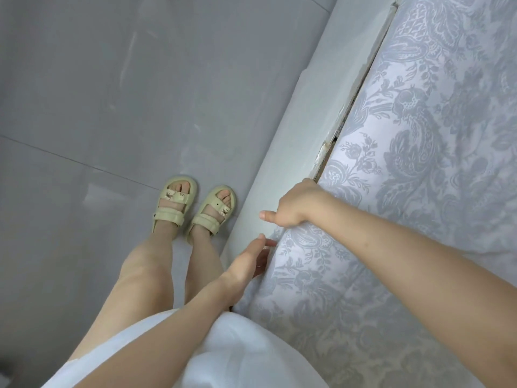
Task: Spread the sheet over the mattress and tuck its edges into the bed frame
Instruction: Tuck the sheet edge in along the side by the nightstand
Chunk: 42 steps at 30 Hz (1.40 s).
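Note:
A white sheet with a grey-blue floral print [405, 169] covers the mattress on the right. Along its left side runs the pale bed frame rail [291, 141]. My right hand [293, 204] grips the sheet's edge at the rail, fingers curled under the fabric and thumb sticking out to the left. Just below it, my left hand [251, 261] lies flat with straight fingers pushing into the gap between the sheet-covered mattress and the rail; its fingertips are partly hidden. Farther up, a dark gap [344, 119] shows between mattress and frame.
A grey tiled floor [98, 93] fills the left side. My feet in pale yellow sandals [193, 208] stand close to the bed rail. My white garment [223, 354] hangs at the bottom centre.

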Tool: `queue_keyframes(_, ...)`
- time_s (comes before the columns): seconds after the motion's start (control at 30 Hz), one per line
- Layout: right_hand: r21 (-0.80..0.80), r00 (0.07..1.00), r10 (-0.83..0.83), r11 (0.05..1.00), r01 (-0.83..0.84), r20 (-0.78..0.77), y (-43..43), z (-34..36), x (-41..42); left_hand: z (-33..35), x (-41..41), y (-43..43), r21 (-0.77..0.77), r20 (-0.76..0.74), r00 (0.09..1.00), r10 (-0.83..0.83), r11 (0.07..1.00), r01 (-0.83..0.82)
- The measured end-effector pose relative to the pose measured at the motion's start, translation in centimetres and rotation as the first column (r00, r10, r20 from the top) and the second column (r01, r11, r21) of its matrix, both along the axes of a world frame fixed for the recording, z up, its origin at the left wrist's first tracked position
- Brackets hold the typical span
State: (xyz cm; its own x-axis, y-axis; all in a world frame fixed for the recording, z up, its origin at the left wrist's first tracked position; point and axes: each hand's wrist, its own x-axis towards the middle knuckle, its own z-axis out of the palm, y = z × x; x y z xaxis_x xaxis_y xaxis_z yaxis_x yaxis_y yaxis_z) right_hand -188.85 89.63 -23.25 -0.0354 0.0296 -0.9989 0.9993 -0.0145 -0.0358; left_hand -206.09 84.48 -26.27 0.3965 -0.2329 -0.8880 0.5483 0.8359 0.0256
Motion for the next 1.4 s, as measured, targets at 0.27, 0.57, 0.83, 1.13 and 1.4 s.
queue_keyframes(0.27, 0.042, 0.999, 0.037, 0.998, -0.037, -0.01, -1.9, 1.0, -0.6, 0.0, 3.1, -2.2, -0.161, 0.161, 0.962, -0.222, 0.955, 0.248)
queue_keyframes(0.57, -0.025, 0.997, 0.033, 0.999, -0.031, 0.074, -2.7, -1.5, -2.5, -0.1, -2.5, 1.2, 0.275, -0.114, 0.965, -0.237, 0.926, 0.26)
queue_keyframes(0.83, 0.366, 0.986, -0.099, 0.92, 0.14, -0.131, -6.9, 2.2, -6.6, 10.0, -2.7, 2.1, 0.232, 0.05, 0.958, -0.282, 0.936, 0.264)
queue_keyframes(1.13, 0.333, 0.996, -0.088, 0.939, 0.084, -0.003, -9.0, 1.0, -10.9, 1.8, -8.6, -0.7, 0.298, -0.068, 0.952, -0.299, 0.904, 0.305)
queue_keyframes(1.4, 0.278, 0.977, -0.211, 0.939, 0.204, -0.003, -11.3, 1.4, -15.2, -0.5, -15.5, -2.9, 0.329, -0.133, 0.896, -0.424, 0.834, 0.443)
